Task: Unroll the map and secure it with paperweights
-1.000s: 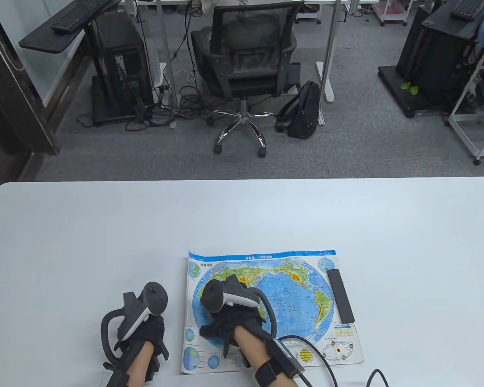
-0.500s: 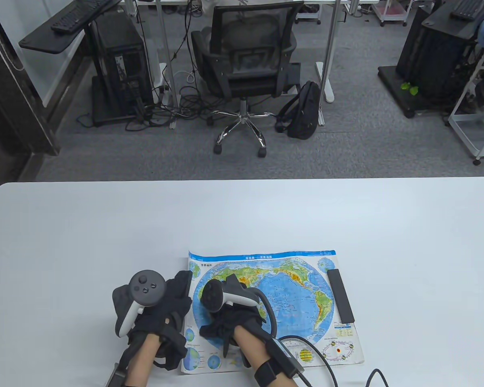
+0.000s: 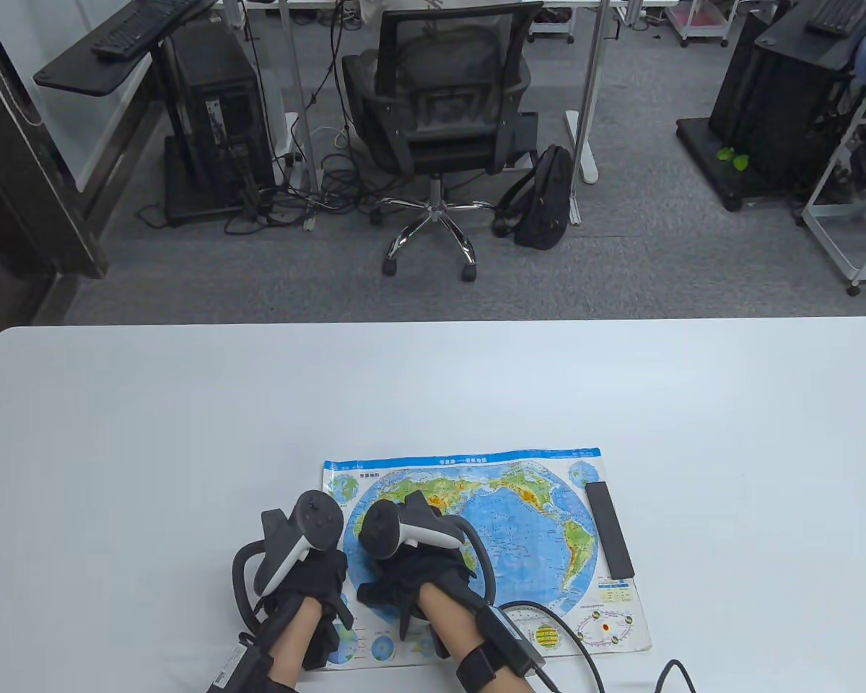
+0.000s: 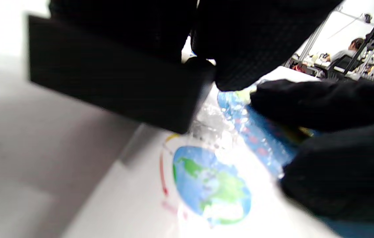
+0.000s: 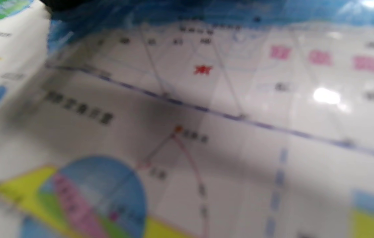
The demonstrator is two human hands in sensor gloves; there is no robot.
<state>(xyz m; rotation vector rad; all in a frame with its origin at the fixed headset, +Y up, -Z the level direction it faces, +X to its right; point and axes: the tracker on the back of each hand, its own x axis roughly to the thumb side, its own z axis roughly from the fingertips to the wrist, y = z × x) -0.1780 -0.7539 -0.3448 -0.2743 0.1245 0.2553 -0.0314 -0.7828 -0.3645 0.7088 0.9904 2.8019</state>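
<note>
White tabletop: the table (image 3: 187,433) is pale and smooth, with grey carpet beyond its far edge.
Room: a black mesh office chair (image 3: 440,108), a backpack (image 3: 545,198) and a computer tower (image 3: 216,123) stand behind the table.
Map: the world map (image 3: 519,520) lies unrolled flat near the table's front edge.
Right weight: a black bar paperweight (image 3: 609,528) rests along the map's right margin.
Left hand (image 3: 310,577): over the map's left edge, fingers closed around a second black block (image 4: 114,89) held just above the paper.
Right hand (image 3: 411,570): palm down, pressing on the map's left half, fingers spread flat, gripping nothing.
</note>
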